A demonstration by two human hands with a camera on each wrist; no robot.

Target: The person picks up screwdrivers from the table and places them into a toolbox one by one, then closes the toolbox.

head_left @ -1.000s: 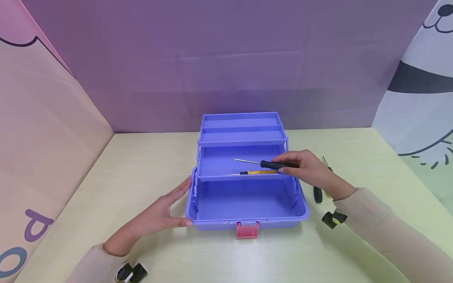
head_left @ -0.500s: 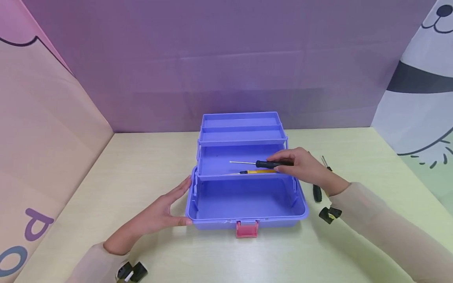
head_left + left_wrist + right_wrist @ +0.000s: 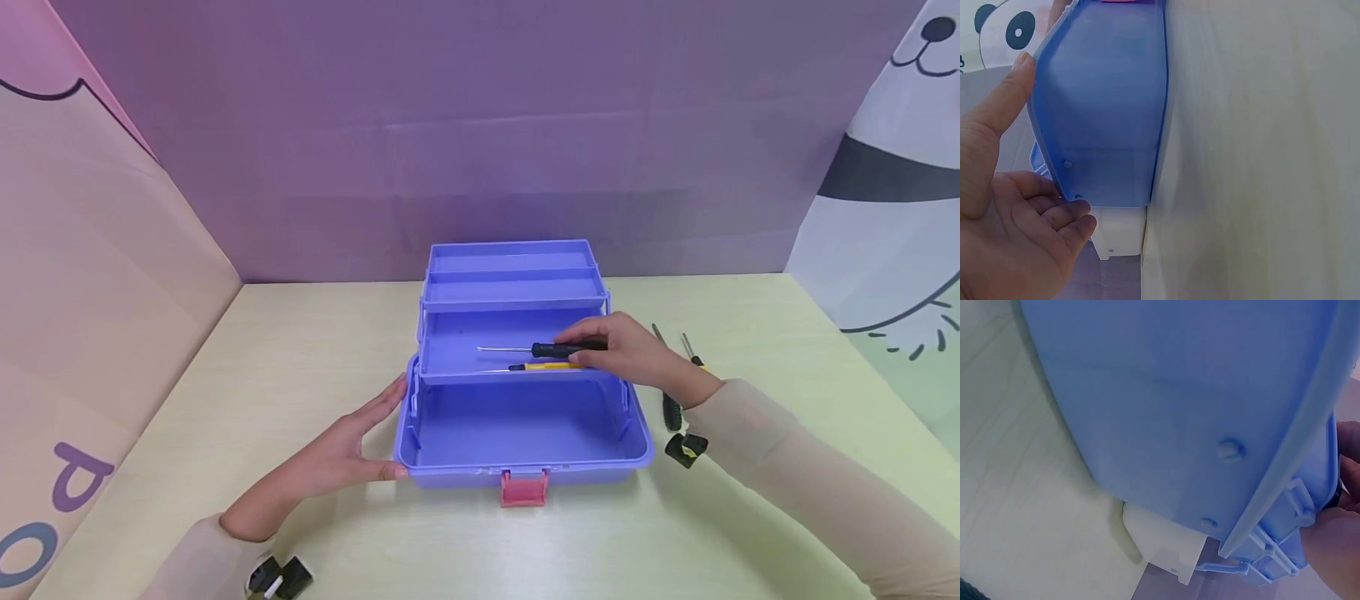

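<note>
A purple-blue toolbox (image 3: 457,478) with a pink latch stands with its stepped trays raised. My right hand (image 3: 630,354) grips a black-handled screwdriver (image 3: 553,350) above the lower tray (image 3: 465,333), the shaft pointing left. In that tray, along its front edge, lies a yellow-handled screwdriver (image 3: 542,366). My left hand (image 3: 333,450) rests against the box's left side, thumb toward the front corner and fingers farther back on the rim. The left wrist view shows its fingertips touching the box wall (image 3: 1104,112). In the right wrist view, the box hides most of my right hand (image 3: 1334,540).
Right of the box, a tool with a ridged black handle (image 3: 672,413) lies on the table (image 3: 780,358), partly covered by my right arm. Beside it is another screwdriver (image 3: 693,354) with a black and yellow handle. A purple wall (image 3: 480,125) rises behind the table.
My right hand has moved left along the lower tray with the black-handled screwdriver, uncovering more of the tools at right. The left hand and the box have stayed put.
</note>
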